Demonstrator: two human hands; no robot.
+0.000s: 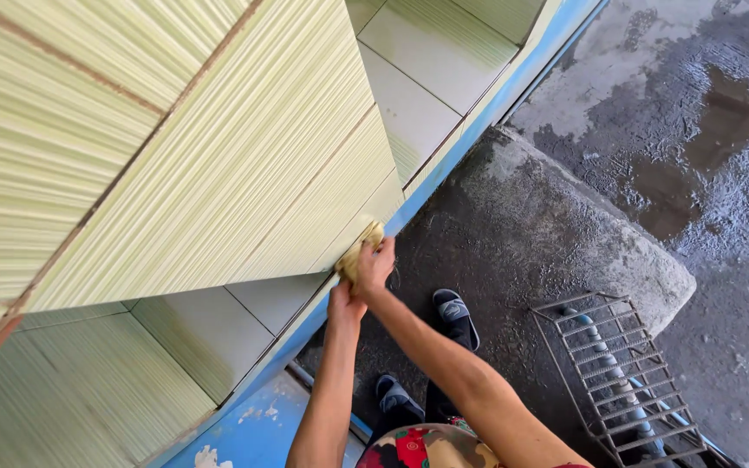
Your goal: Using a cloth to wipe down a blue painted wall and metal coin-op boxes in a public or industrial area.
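Head view, looking steeply down a tiled wall: pale green ribbed tiles, brownish grout lines, smoother lighter tiles lower down, blue painted strip running along the base. Right hand presses a yellowish sponge against the lower corner edge of the ribbed tiles, just above the blue strip; fingers curled together over the sponge, gripping it. Left hand sits right behind and below, touching the right wrist; can't tell finger state, they're hidden from this angle. Both forearms bare. Floor is rough dark concrete, wet in patches, with a raised rounded concrete kerb curving off to the right; beyond it more wet, streaky concrete. Metal wire rack lies flat on the floor on the right, a pale pipe visible under it. Two feet in dark sandals on the concrete close to the wall base. Chipped blue paint at bottom left.
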